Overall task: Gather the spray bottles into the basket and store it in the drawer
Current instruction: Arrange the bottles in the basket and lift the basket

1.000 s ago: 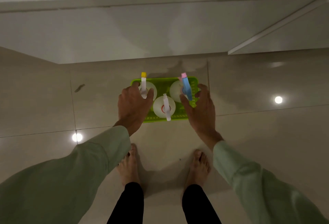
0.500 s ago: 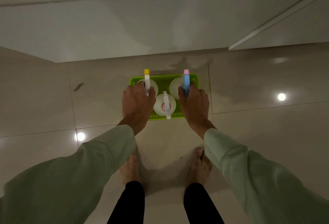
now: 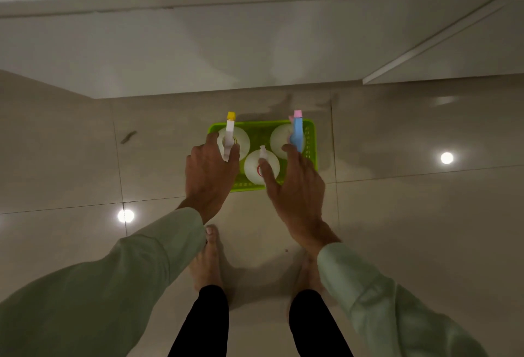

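Basket (image 3: 310,141): green, on the tiled floor just in front of the person's bare feet, close to the white cabinet front (image 3: 255,53).
Bottles: all three stand upright inside it, the yellow-tipped one (image 3: 231,135) back left, the blue one (image 3: 297,134) back right, the plain white one (image 3: 262,165) at the front middle.
Left hand (image 3: 208,175): fingers loosely spread over the basket's left end, thumb and forefinger either side of the yellow-tipped sprayer; I cannot tell whether it grips anything.
Right hand (image 3: 297,183): fingers splayed wide, holding nothing, thumb near the front bottle and forefinger beside the blue one.
Change: half a second ago both hands sat curled tight on the basket's two ends; now the right has opened and pulled back towards the body, and the left has loosened. The basket has not left the floor.
Meaning: gathering looks finished, but the lift has not begun. This reads as a regrip or a steadying of the bottles.
Drawer: none open in view.
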